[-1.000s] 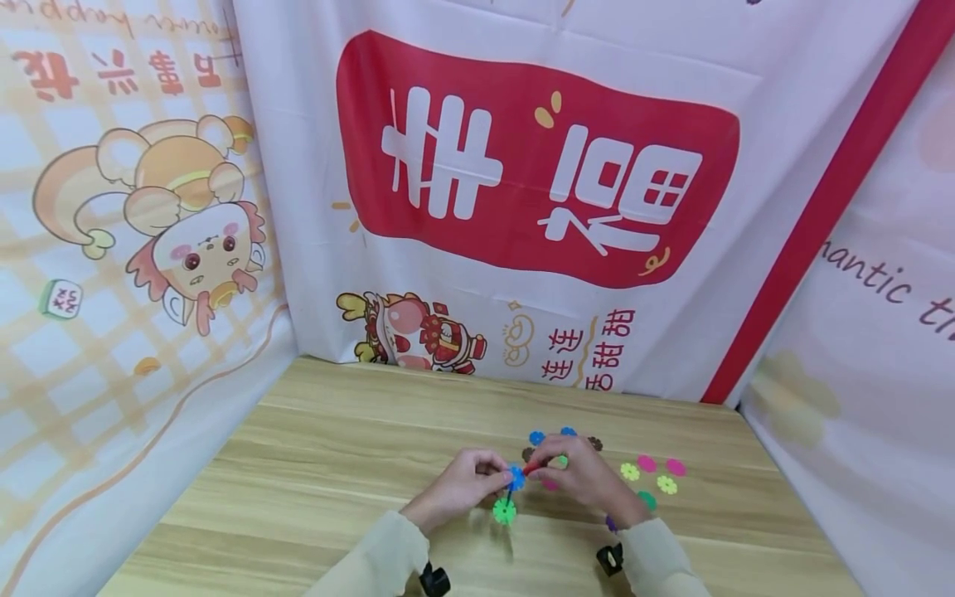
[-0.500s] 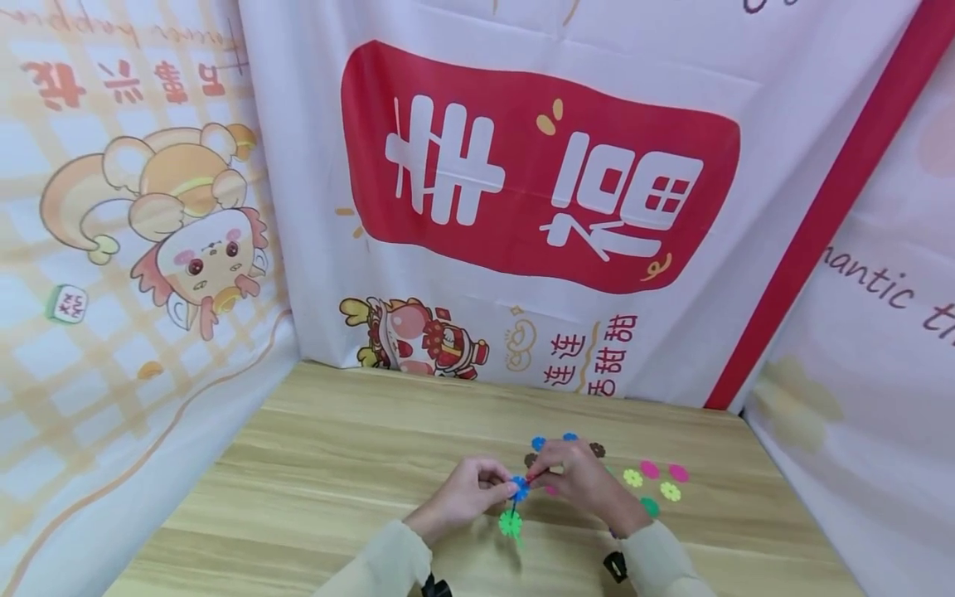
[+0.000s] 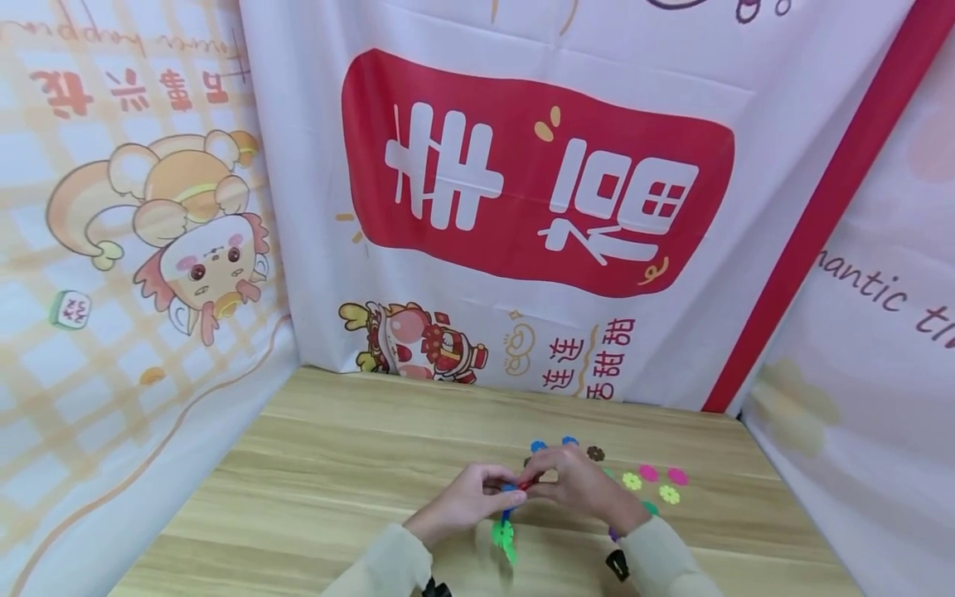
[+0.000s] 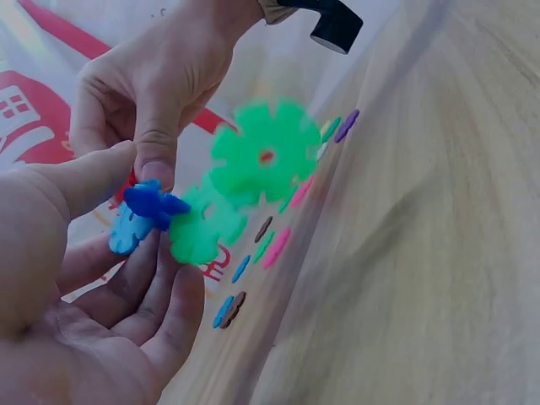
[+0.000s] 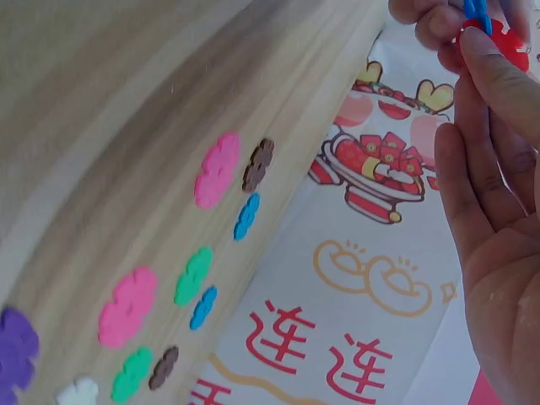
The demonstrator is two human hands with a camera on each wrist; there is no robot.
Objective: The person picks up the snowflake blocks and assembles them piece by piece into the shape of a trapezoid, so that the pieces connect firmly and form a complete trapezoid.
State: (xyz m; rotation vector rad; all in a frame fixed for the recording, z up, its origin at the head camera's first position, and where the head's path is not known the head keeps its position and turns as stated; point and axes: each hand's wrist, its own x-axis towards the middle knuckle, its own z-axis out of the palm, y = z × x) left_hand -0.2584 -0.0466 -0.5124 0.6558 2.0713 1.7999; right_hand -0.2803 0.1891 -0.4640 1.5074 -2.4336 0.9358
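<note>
My left hand [image 3: 464, 503] grips a short chain of slotted plastic snowflake discs by its blue disc [image 4: 126, 232]. Joined to that one is a dark blue disc [image 4: 150, 202]. Two green discs [image 4: 266, 156] hang from it, over the table in the head view. Between thumb and fingers, my right hand [image 3: 582, 489] pinches a red snowflake disc [image 5: 512, 49] right at the blue disc's edge. Both hands meet above the table, and in the head view the fingers hide most of the red disc.
Loose snowflake discs lie flat on the wooden table [image 3: 358, 464] beyond and right of my hands: pink [image 3: 648, 473], yellow [image 3: 669, 495], brown [image 3: 595, 453], blue [image 3: 539, 446], purple [image 4: 347, 125] and several others. Printed cloth [image 3: 313, 249] hangs behind and at both sides.
The red disc has come in closer against the blue disc, and my fingertips have drawn together. The chain has turned, with its green discs swinging lower.
</note>
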